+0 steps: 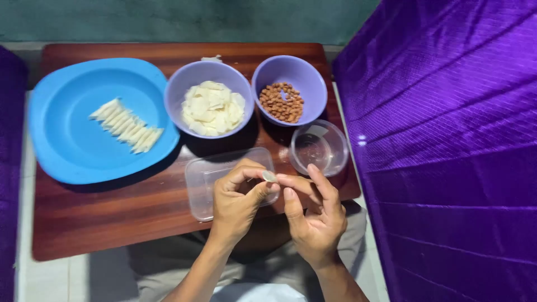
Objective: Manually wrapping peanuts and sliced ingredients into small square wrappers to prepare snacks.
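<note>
While both hands meet near the near edge of the wooden table [112, 223], the head view shows a small pale wrapper piece [269, 176] pinched between them; left hand [238, 204] holds it narrow between thumb and forefinger, right hand [316, 215] meets it with forefinger and thumb tips from the right; piece sits above the clear rectangular container [204, 184], at the container's right end; its long axis runs roughly left-near to right-far, slightly tilted, though it is too small to tell which end leads; cannot tell whether anything is rolled inside it.

Far of the hands, a clear round cup [320, 148] stands to the right, just beside the container; far right, a purple bowl of brown nuts [289, 89]; left of it and touching, a purple bowl of pale wrapper sheets [210, 99]; far left, a blue plate [72, 151] carries a row of rolled pale sticks [127, 125], row running diagonally from far-left to near-right, each stick's long axis across that row; purple cloth [447, 140] fills the right side; grey trousers [168, 268] show near, under the table edge.
</note>
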